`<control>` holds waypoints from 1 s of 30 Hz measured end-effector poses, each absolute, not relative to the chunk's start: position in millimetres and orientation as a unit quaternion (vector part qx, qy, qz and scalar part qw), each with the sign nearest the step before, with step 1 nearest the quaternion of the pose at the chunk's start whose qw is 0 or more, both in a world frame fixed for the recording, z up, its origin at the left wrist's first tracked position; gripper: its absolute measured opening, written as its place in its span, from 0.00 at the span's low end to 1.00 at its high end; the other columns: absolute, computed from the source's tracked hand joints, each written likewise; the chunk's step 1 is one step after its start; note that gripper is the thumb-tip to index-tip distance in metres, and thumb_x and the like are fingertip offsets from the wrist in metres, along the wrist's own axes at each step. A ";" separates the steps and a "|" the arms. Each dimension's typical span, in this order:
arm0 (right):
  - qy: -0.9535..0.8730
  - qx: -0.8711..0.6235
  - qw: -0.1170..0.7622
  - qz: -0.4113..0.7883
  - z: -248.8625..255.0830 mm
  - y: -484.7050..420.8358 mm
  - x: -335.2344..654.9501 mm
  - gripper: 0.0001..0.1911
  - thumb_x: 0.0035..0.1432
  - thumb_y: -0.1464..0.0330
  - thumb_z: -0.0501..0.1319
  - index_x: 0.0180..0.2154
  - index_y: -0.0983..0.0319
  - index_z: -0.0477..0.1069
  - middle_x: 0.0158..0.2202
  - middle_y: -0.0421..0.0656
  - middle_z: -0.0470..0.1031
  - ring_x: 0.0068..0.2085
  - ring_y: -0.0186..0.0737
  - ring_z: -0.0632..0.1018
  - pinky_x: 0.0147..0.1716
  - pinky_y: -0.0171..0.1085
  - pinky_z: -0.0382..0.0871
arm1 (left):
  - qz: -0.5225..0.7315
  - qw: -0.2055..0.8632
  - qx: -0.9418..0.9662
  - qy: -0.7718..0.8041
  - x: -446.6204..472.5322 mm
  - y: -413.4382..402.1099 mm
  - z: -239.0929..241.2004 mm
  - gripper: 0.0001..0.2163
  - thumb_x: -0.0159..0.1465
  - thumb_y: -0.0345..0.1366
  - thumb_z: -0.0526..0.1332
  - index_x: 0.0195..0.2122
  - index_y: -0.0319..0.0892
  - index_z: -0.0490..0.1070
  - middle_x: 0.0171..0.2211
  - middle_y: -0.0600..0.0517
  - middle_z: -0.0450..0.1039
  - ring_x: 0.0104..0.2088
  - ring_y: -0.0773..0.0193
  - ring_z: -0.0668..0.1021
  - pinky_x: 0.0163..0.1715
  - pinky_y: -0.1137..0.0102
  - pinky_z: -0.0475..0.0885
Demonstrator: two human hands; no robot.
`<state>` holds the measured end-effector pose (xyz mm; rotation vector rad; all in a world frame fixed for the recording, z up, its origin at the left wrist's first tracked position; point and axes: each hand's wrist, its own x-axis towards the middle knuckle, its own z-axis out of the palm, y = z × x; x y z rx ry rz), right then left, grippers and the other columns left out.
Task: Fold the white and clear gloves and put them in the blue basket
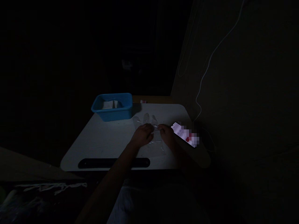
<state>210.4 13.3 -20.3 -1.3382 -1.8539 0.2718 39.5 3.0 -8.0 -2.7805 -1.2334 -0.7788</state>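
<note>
The scene is very dark. A clear thin plastic glove [146, 119] lies flat on a small white table [105, 140], its fingers pointing away from me. My left hand [142, 135] rests on the glove's cuff end with fingers curled down on it. My right hand [166, 133] is beside it, pinching the same plastic. The two hands almost touch.
A blue plastic tub [112, 106] with something white inside stands at the table's far left. A lit phone [185, 134] lies at the right edge, next to my right hand. A white cable [210, 60] hangs down the wall. A dark slot [113, 162] runs along the near edge.
</note>
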 end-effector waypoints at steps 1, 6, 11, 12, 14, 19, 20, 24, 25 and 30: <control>-0.739 -0.525 0.407 0.110 -20.5 13.2 210.4 0.17 0.46 0.79 0.49 0.32 0.61 0.73 0.33 0.43 0.78 0.37 0.39 0.77 0.41 0.36 0.69 | -0.254 0.001 -0.883 -0.394 39.4 2.9 -8.2 0.18 0.58 0.35 0.53 0.49 0.38 0.65 0.50 0.44 0.67 0.52 0.57 0.67 0.50 0.61 0.64; -0.752 -0.508 0.407 0.106 -21.1 13.0 210.9 0.15 0.46 0.78 0.49 0.30 0.61 0.73 0.32 0.43 0.78 0.36 0.39 0.77 0.40 0.36 0.69 | -0.232 0.020 -0.886 -0.401 39.1 2.6 -9.2 0.25 0.59 0.35 0.52 0.58 0.41 0.54 0.60 0.46 0.55 0.60 0.54 0.57 0.53 0.57 0.60; -0.739 -0.528 0.406 0.096 -19.1 12.6 211.1 0.17 0.45 0.79 0.49 0.31 0.61 0.73 0.32 0.43 0.78 0.36 0.39 0.77 0.40 0.35 0.69 | -0.198 0.027 -0.891 -0.407 39.6 1.5 -8.2 0.16 0.61 0.37 0.50 0.47 0.42 0.69 0.55 0.48 0.63 0.59 0.54 0.60 0.51 0.57 0.61; -0.732 -0.537 0.408 0.093 -18.8 12.5 211.1 0.17 0.45 0.79 0.49 0.32 0.61 0.73 0.33 0.43 0.78 0.37 0.39 0.77 0.41 0.36 0.69 | -0.201 0.030 -0.889 -0.410 39.7 1.2 -7.8 0.15 0.61 0.37 0.50 0.45 0.42 0.70 0.54 0.48 0.65 0.58 0.54 0.61 0.51 0.57 0.62; -0.725 -0.546 0.410 0.090 -18.5 12.4 211.2 0.19 0.45 0.80 0.49 0.36 0.63 0.73 0.35 0.44 0.78 0.39 0.40 0.77 0.44 0.37 0.68 | -0.212 0.041 -0.883 -0.416 39.6 0.7 -7.1 0.14 0.61 0.38 0.51 0.43 0.41 0.72 0.52 0.48 0.68 0.56 0.54 0.63 0.50 0.58 0.62; -0.751 -0.526 0.387 0.097 -18.9 12.6 210.6 0.21 0.44 0.80 0.50 0.40 0.63 0.72 0.38 0.44 0.78 0.42 0.39 0.77 0.47 0.37 0.67 | -0.232 0.055 -0.865 -0.442 39.7 0.3 -6.5 0.14 0.60 0.37 0.52 0.41 0.39 0.73 0.51 0.45 0.67 0.55 0.52 0.65 0.50 0.58 0.63; -0.751 -0.529 0.384 0.098 -19.0 12.8 210.5 0.21 0.45 0.80 0.50 0.40 0.63 0.72 0.38 0.44 0.78 0.42 0.39 0.77 0.47 0.37 0.67 | -0.231 0.055 -0.862 -0.447 39.7 0.1 -6.3 0.14 0.59 0.37 0.52 0.41 0.39 0.73 0.52 0.45 0.67 0.55 0.52 0.64 0.50 0.57 0.63; -0.747 -0.537 0.378 0.105 -19.2 13.3 210.4 0.21 0.45 0.81 0.50 0.40 0.62 0.71 0.39 0.43 0.78 0.42 0.38 0.77 0.47 0.36 0.68 | -0.224 0.054 -0.867 -0.443 39.4 -1.5 -4.0 0.13 0.59 0.38 0.52 0.39 0.41 0.73 0.56 0.48 0.62 0.57 0.51 0.61 0.51 0.56 0.61; -0.747 -0.537 0.377 0.106 -19.2 13.3 210.4 0.21 0.45 0.81 0.51 0.40 0.61 0.71 0.39 0.42 0.78 0.42 0.38 0.77 0.47 0.36 0.67 | -0.223 0.053 -0.869 -0.439 39.3 -1.8 -3.4 0.13 0.59 0.38 0.52 0.38 0.41 0.73 0.57 0.49 0.61 0.58 0.51 0.60 0.51 0.56 0.61; -0.747 -0.541 0.373 0.101 -18.6 12.7 210.1 0.20 0.46 0.80 0.51 0.40 0.63 0.72 0.39 0.44 0.78 0.42 0.39 0.77 0.48 0.37 0.67 | -0.215 0.032 -0.876 -0.431 39.8 -1.7 -2.8 0.13 0.59 0.37 0.52 0.40 0.40 0.72 0.55 0.47 0.64 0.58 0.54 0.61 0.49 0.58 0.61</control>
